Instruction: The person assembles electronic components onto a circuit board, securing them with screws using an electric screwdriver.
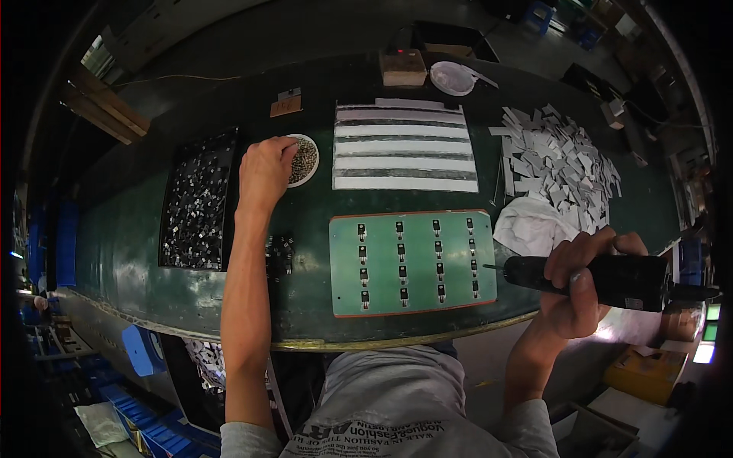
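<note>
My left hand (pixel 263 174) reaches over the near-left rim of a small white bowl (pixel 306 178) full of tiny screws (pixel 305 157). Its fingers are drawn together at the bowl, and what they pinch is hidden. In my right hand (pixel 582 278) a black electric screwdriver (pixel 630 281) lies sideways, its thin bit pointing left at the right edge of a green board (pixel 382 263). Several black three-legged electronic components (pixel 402 252) sit on that board in even rows and columns. Under my left forearm, a few loose black components (pixel 281 256) lie on the table.
A black tray (pixel 231 191) of loose black components stands left. Behind the board lies a panel with white strips (pixel 405 162). At right are a heap of grey flat pieces (pixel 561 153) and a white cloth (pixel 531 227). Farther back sit a small box (pixel 403 69) and a white dish (pixel 452 79).
</note>
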Demonstrator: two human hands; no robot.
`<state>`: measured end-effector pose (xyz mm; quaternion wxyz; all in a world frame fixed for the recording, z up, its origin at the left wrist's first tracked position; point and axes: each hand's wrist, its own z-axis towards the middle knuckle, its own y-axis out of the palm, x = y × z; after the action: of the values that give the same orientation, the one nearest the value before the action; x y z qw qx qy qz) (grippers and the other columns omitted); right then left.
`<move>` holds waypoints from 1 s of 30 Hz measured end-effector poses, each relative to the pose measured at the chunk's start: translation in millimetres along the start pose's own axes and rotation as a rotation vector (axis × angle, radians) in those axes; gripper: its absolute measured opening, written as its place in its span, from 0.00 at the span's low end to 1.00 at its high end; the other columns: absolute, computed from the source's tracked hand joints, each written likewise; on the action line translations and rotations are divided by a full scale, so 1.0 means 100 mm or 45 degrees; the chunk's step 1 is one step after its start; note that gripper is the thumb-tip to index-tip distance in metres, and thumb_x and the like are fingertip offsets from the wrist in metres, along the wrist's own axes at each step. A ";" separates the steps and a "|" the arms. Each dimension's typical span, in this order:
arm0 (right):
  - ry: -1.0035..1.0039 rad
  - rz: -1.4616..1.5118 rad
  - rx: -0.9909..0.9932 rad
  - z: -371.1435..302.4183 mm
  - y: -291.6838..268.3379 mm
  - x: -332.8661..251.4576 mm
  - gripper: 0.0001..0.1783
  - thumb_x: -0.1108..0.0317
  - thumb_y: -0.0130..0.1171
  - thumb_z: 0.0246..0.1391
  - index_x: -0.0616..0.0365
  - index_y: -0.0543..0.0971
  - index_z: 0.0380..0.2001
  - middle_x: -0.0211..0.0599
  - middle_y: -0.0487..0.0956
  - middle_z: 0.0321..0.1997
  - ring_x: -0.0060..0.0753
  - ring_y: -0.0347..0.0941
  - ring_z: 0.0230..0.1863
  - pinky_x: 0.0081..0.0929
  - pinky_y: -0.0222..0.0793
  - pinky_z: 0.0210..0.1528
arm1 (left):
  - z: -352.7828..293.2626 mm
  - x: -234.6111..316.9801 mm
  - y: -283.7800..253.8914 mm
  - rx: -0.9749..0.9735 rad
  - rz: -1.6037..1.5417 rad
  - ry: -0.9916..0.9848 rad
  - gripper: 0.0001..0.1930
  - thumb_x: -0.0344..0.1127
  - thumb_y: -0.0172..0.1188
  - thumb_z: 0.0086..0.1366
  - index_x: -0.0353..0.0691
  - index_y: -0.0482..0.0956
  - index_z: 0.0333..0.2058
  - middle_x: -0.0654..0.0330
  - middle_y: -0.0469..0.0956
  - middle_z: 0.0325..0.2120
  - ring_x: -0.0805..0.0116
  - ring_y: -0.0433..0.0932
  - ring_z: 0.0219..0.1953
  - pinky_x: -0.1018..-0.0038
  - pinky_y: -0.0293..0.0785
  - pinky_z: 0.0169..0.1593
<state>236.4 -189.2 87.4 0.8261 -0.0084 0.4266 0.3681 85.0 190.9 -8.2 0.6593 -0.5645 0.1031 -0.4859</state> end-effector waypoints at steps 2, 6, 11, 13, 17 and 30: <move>0.000 -0.004 0.007 -0.01 0.01 -0.02 0.34 0.77 0.65 0.49 0.58 0.63 0.58 0.43 0.72 0.31 0.29 0.69 0.21 0.27 0.69 0.19 | 0.01 0.01 0.00 0.029 -0.016 0.025 0.08 0.32 0.64 0.65 0.40 0.88 0.40 0.47 0.85 0.35 0.43 0.83 0.39 0.57 0.80 0.44; 0.018 0.002 0.059 -0.02 0.01 -0.01 0.34 0.77 0.64 0.49 0.58 0.62 0.58 0.43 0.72 0.32 0.28 0.69 0.21 0.27 0.70 0.20 | 0.00 0.01 -0.01 0.078 -0.039 0.050 0.07 0.32 0.65 0.64 0.39 0.88 0.39 0.46 0.85 0.33 0.45 0.84 0.37 0.59 0.80 0.43; 0.031 0.015 0.079 -0.03 0.02 -0.01 0.34 0.77 0.64 0.48 0.58 0.62 0.58 0.43 0.71 0.32 0.28 0.69 0.21 0.26 0.70 0.20 | 0.01 0.07 -0.07 -0.059 -0.218 -0.141 0.07 0.32 0.67 0.62 0.37 0.88 0.38 0.46 0.85 0.32 0.48 0.86 0.36 0.62 0.80 0.41; 0.033 0.013 0.082 -0.02 0.03 -0.01 0.34 0.78 0.63 0.47 0.58 0.63 0.58 0.43 0.71 0.31 0.28 0.69 0.21 0.26 0.69 0.20 | 0.00 0.01 -0.04 -0.014 -0.192 -0.079 0.08 0.32 0.67 0.62 0.35 0.87 0.38 0.47 0.85 0.30 0.52 0.86 0.33 0.65 0.80 0.39; 0.032 0.020 0.084 -0.02 0.04 0.00 0.33 0.78 0.62 0.47 0.59 0.63 0.58 0.43 0.71 0.31 0.28 0.68 0.20 0.26 0.69 0.20 | 0.00 0.02 -0.05 -0.006 -0.203 -0.061 0.07 0.31 0.67 0.61 0.35 0.87 0.37 0.47 0.85 0.30 0.51 0.86 0.34 0.64 0.80 0.40; -0.071 0.255 0.132 0.02 0.06 0.04 0.31 0.75 0.58 0.55 0.56 0.61 0.60 0.41 0.70 0.36 0.26 0.66 0.23 0.25 0.67 0.20 | -0.65 1.33 -0.05 -0.669 -1.024 0.249 0.06 0.26 0.70 0.62 0.34 0.86 0.38 0.61 0.81 0.27 0.75 0.76 0.28 0.76 0.71 0.32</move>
<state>235.7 -181.3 87.6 0.7960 0.0874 0.4206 0.4264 105.8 48.8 28.6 0.2417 -0.6587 0.0574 -0.7102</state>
